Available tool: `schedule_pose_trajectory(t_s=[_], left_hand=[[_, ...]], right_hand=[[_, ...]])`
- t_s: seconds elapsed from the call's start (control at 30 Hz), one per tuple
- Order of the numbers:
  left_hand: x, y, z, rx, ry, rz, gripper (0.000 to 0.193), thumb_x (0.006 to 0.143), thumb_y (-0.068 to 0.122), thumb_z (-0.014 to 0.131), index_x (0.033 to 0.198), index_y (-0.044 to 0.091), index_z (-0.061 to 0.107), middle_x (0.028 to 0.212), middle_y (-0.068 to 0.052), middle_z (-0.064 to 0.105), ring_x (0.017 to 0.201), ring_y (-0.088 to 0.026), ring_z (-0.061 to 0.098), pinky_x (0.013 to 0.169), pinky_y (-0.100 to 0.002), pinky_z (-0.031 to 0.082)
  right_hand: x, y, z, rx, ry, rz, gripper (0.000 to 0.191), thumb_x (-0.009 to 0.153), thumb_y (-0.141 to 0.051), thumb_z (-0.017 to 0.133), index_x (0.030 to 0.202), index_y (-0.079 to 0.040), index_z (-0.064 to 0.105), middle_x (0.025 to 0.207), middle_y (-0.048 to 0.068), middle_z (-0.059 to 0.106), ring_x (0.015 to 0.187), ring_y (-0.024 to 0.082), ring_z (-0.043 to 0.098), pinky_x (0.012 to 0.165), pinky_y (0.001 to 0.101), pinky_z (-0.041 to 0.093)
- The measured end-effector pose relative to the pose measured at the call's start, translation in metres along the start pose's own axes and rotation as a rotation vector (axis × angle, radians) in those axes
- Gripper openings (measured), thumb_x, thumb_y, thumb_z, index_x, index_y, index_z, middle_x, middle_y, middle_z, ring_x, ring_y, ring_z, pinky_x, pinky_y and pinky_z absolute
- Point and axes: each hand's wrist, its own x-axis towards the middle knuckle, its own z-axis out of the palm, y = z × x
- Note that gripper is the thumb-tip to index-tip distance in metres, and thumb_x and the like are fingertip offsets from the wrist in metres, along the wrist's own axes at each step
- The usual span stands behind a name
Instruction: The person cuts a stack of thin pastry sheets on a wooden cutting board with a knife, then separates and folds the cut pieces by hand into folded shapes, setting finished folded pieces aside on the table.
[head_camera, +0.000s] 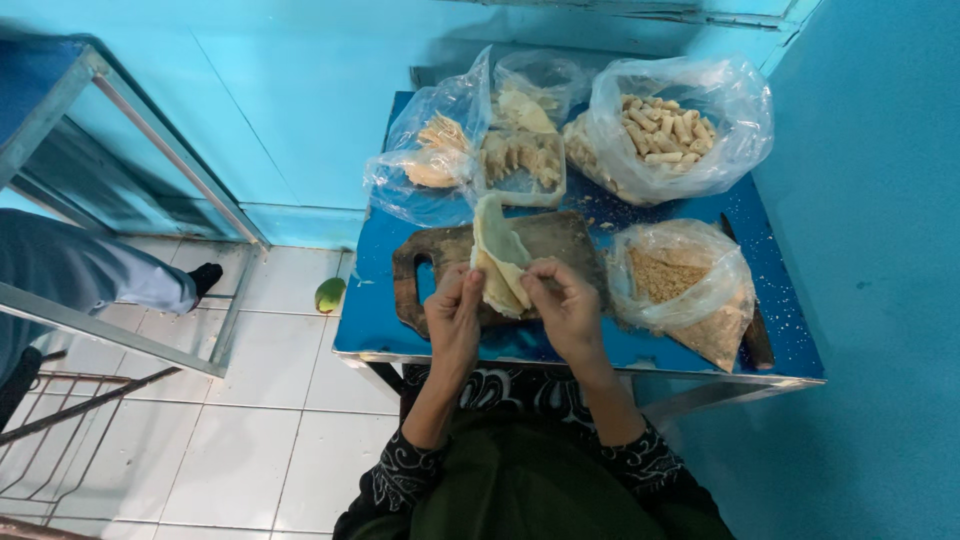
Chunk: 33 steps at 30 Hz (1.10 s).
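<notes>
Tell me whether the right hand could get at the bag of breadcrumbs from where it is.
Probably yes. The right hand is pinching the pale wrapper over the cutting board, and the open bag of breadcrumbs sits just to its right on the blue table with nothing between them; it would have to let go of the wrapper first.

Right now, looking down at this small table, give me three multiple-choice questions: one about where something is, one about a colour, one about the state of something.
1. Where does the wooden cutting board lie?
A. on the blue table
B. on the tiled floor
C. inside a bag

2. What colour is the fruit on the floor?
A. red
B. green
C. purple

3. What are the left hand and right hand doing?
A. resting flat on the table
B. both gripping a knife
C. both holding a pale wrapper sheet

Answers:
1 A, the board sits on the tabletop in front of the bags.
2 B, it shows green against the white tiles.
3 C, the fingers of both hands pinch the wrapper's lower end.
</notes>
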Motion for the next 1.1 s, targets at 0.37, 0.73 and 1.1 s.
schedule_pose_trajectory(t_s=[0.37,0.73,1.1], left_hand=[[0.0,0.002,-0.004,-0.19,-0.021,-0.155,0.02,0.101,0.006,0.069,0.118,-0.004,0.071,0.11,-0.007,0.071,0.094,-0.008,0.065,0.08,-0.022,0.055],[0.012,0.007,-0.037,-0.024,-0.02,-0.155,0.021,0.104,0.014,0.064,0.118,-0.001,0.068,0.104,-0.007,0.072,0.087,-0.009,0.065,0.073,-0.023,0.056],[0.037,0.028,-0.137,0.936,0.119,-0.086,0.027,0.101,0.023,0.07,0.115,-0.001,0.07,0.102,-0.02,0.073,0.086,-0.028,0.066,0.077,-0.044,0.056]], right_hand=[[0.011,0.02,-0.005,0.561,0.08,0.27,0.012,0.103,-0.016,0.063,0.108,-0.005,0.063,0.103,0.006,0.067,0.09,0.012,0.068,0.081,0.0276,0.059],[0.025,0.024,-0.009,0.702,0.052,0.229,0.017,0.108,-0.015,0.066,0.119,-0.003,0.061,0.114,0.008,0.069,0.098,0.015,0.068,0.089,0.0339,0.058],[0.036,0.027,-0.064,0.889,0.332,0.257,0.04,0.106,-0.026,0.056,0.14,-0.006,0.057,0.133,0.007,0.067,0.122,0.023,0.065,0.106,0.0422,0.053]])
